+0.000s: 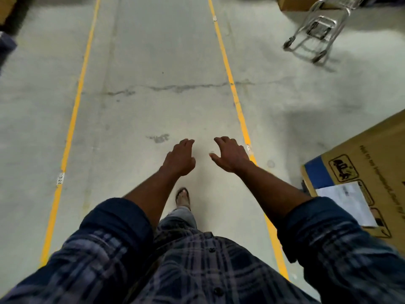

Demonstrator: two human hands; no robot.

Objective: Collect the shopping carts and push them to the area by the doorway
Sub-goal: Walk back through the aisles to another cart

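A metal shopping cart (317, 29) stands at the top right, only its lower frame and wheels in view, well ahead of me and to the right. My left hand (180, 157) and my right hand (230, 155) are stretched out in front of me over the concrete floor, side by side. Both have loosely curled fingers and hold nothing. Neither hand is near the cart.
Two yellow floor lines, the left line (72, 128) and the right line (232, 84), mark a lane running ahead. A large cardboard box (361, 172) lies at the right edge. Another box (295, 3) sits beside the cart. Dark items (6, 44) stand at the far left.
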